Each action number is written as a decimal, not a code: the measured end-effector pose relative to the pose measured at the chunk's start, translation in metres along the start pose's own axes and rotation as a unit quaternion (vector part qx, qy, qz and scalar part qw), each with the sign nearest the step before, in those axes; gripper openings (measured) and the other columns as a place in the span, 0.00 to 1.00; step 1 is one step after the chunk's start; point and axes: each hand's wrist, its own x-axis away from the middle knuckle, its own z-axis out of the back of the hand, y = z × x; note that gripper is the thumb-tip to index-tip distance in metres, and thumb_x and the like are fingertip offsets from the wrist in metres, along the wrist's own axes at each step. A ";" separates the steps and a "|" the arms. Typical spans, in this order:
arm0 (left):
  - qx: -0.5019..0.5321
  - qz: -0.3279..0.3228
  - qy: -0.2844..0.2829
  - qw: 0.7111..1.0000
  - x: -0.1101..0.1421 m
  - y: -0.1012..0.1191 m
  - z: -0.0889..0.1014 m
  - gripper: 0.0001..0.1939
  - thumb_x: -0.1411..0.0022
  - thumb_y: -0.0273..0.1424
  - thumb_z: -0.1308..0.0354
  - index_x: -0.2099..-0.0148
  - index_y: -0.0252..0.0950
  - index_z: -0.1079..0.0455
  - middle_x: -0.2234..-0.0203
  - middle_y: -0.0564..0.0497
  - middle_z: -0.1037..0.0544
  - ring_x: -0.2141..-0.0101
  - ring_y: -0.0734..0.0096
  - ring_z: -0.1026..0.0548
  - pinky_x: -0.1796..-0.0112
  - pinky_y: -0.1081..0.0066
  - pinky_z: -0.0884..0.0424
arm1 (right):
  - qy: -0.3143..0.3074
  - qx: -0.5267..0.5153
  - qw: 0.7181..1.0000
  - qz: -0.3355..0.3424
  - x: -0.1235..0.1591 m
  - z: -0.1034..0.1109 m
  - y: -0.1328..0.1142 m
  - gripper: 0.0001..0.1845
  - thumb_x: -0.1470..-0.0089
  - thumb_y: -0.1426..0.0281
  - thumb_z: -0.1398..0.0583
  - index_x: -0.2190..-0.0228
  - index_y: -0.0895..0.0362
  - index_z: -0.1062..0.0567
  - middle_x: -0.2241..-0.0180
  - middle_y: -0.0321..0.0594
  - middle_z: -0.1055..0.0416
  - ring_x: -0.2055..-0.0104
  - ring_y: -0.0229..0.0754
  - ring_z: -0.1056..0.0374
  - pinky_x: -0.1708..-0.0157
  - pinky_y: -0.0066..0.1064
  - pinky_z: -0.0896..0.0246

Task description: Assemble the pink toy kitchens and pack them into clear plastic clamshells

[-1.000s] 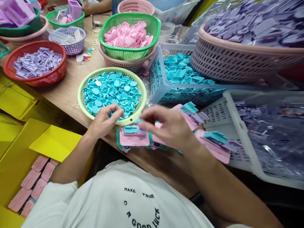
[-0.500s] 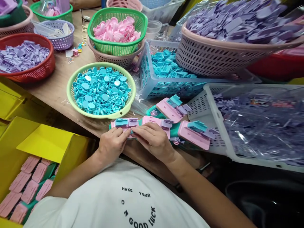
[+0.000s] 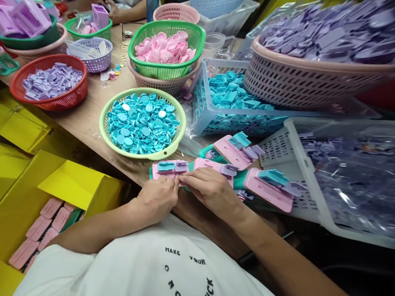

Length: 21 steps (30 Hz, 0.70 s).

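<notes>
My left hand (image 3: 159, 195) is closed, its thumb and fingertips pressed at the near edge of a pink-topped green plastic toy piece (image 3: 170, 167) at the table edge. This piece carries a turquoise part (image 3: 165, 166) and a lilac part (image 3: 181, 165). Fingertips of my right hand (image 3: 212, 189) are pinched together against my left fingertips; whatever sits between them is hidden. Under and behind my right hand lies a second pink-topped piece (image 3: 208, 163) with a lilac part. Two more such pieces (image 3: 233, 151), (image 3: 268, 190) rest to the right.
A light-green basket (image 3: 105, 137) of turquoise caps stands just beyond my hands. Right of it are a translucent crate (image 3: 228, 119) of turquoise parts and a white crate (image 3: 308, 185) of bagged lilac parts. A yellow carton (image 3: 18, 209) holds pink pieces at lower left. Another person's arm (image 3: 131, 12) shows behind.
The view has shifted, so everything sits further right and lower. My left hand has turned, its knuckles now higher over the fingertips; a turquoise bit visible between the fingertips before is now hidden.
</notes>
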 end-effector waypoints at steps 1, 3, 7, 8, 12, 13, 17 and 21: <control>0.036 -0.009 0.001 0.999 0.001 -0.007 0.004 0.21 0.37 0.21 0.48 0.42 0.25 0.31 0.62 0.39 0.20 0.63 0.59 0.22 0.71 0.67 0.29 | -0.008 0.007 1.000 -0.001 -0.004 0.004 0.001 0.11 0.34 0.73 0.45 0.63 0.56 0.21 0.67 0.42 0.21 0.65 0.42 0.30 0.65 0.34 0.40; 0.130 -0.024 0.043 0.990 0.004 -0.030 0.012 0.18 0.36 0.23 0.48 0.46 0.32 0.27 0.61 0.43 0.20 0.63 0.63 0.22 0.67 0.69 0.28 | -0.023 -0.001 1.000 -0.003 -0.021 0.013 0.003 0.11 0.35 0.69 0.43 0.64 0.55 0.21 0.69 0.42 0.22 0.66 0.43 0.30 0.66 0.35 0.42; 0.174 0.152 0.158 0.960 -0.011 -0.088 0.028 0.12 0.37 0.26 0.44 0.55 0.38 0.21 0.65 0.45 0.19 0.61 0.59 0.21 0.60 0.67 0.28 | -0.073 -0.025 0.996 -0.041 -0.094 0.011 0.010 0.11 0.36 0.69 0.43 0.61 0.53 0.19 0.64 0.42 0.22 0.61 0.44 0.29 0.63 0.33 0.39; 0.143 0.221 0.148 0.953 -0.020 -0.100 0.030 0.10 0.39 0.26 0.42 0.58 0.38 0.20 0.66 0.44 0.20 0.60 0.55 0.21 0.59 0.64 0.27 | -0.108 0.003 0.993 -0.054 -0.115 0.004 0.012 0.10 0.37 0.70 0.42 0.61 0.54 0.19 0.63 0.42 0.22 0.59 0.46 0.29 0.63 0.33 0.40; 0.035 0.322 0.029 0.946 -0.054 -0.121 0.031 0.09 0.43 0.27 0.39 0.60 0.34 0.19 0.67 0.38 0.20 0.59 0.44 0.21 0.57 0.57 0.27 | -0.234 0.107 0.956 -0.138 -0.173 -0.033 0.018 0.17 0.38 0.79 0.46 0.56 0.61 0.19 0.53 0.54 0.25 0.51 0.52 0.30 0.64 0.34 0.40; 0.025 0.319 0.019 0.947 -0.059 -0.121 0.031 0.10 0.43 0.27 0.40 0.60 0.33 0.19 0.67 0.37 0.19 0.58 0.43 0.21 0.57 0.57 0.27 | -0.242 0.118 0.952 -0.142 -0.178 -0.039 0.019 0.18 0.38 0.80 0.48 0.56 0.63 0.20 0.53 0.57 0.25 0.50 0.53 0.31 0.64 0.34 0.39; 0.026 0.309 0.036 0.950 -0.064 -0.120 0.029 0.12 0.43 0.25 0.42 0.59 0.34 0.19 0.66 0.38 0.19 0.58 0.47 0.21 0.56 0.59 0.27 | -0.241 0.130 0.956 -0.110 -0.174 -0.044 0.027 0.17 0.39 0.79 0.47 0.57 0.64 0.19 0.56 0.57 0.24 0.49 0.54 0.31 0.61 0.35 0.39; 0.053 0.306 0.051 0.949 -0.061 -0.122 0.031 0.12 0.41 0.28 0.43 0.60 0.38 0.18 0.66 0.40 0.19 0.58 0.48 0.21 0.57 0.60 0.28 | -0.238 0.096 0.955 -0.149 -0.169 -0.036 0.037 0.12 0.43 0.74 0.39 0.58 0.60 0.19 0.57 0.51 0.23 0.53 0.53 0.29 0.61 0.35 0.39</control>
